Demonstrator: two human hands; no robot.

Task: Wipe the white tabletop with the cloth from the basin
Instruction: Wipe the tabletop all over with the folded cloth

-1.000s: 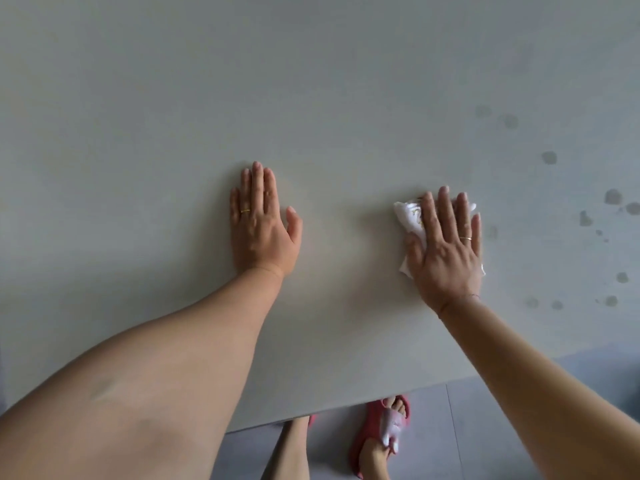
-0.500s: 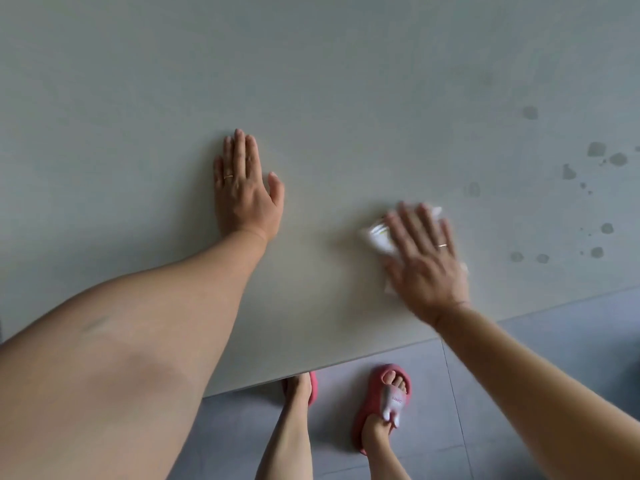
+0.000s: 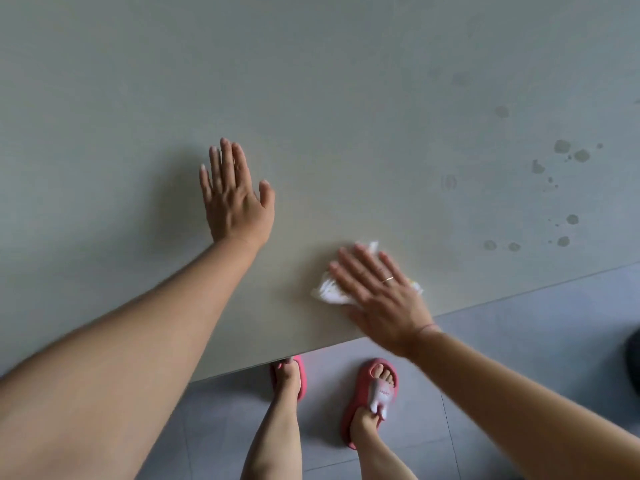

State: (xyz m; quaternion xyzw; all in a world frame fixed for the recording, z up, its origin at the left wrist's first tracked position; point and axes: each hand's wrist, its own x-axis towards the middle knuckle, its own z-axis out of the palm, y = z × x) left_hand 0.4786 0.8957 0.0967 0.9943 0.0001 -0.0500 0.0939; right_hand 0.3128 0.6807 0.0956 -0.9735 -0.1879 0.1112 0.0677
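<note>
While left hand (image 3: 235, 202) spreads flat, right hand (image 3: 384, 299) presses one cloth (image 3: 329, 293)

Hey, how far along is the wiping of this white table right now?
Done: the cloth is out on the tabletop, and the stretch around the flat left hand shows no spots. In hand: the right hand presses the cloth flat by the near edge. Left: the dark spots on the right side are not yet wiped.
</note>
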